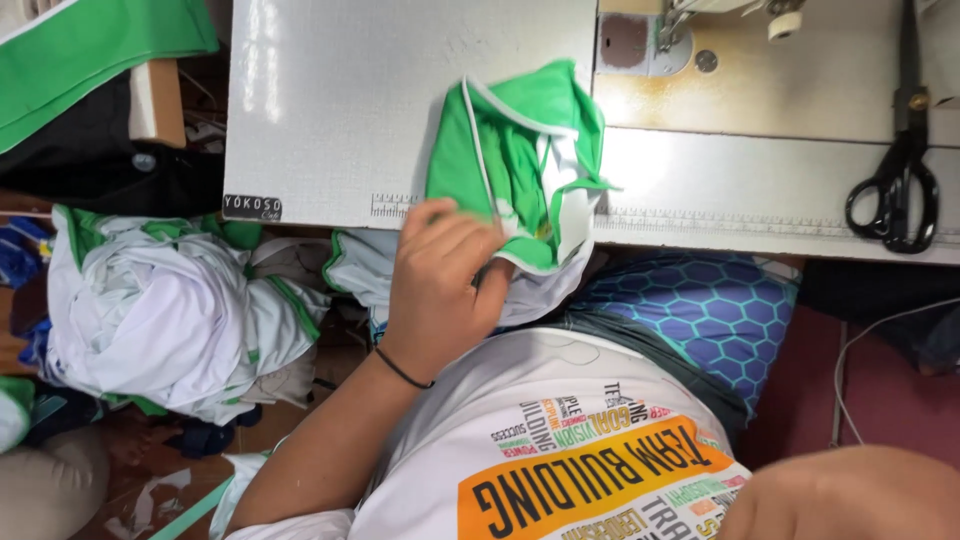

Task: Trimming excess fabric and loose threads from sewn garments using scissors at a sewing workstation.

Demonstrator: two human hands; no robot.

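The left hand [440,285], fingers curled closed, grips the crumpled green-and-white fabric garment with white piping [525,160] where it hangs over the front edge of the white desk [330,110], just short of the sewing machine's metal plate [760,90]; the right hand is out of view.

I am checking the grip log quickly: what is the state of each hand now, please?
Left hand: fingers closed on the green and white garment at the table edge.
Right hand: not in view; cannot be told.
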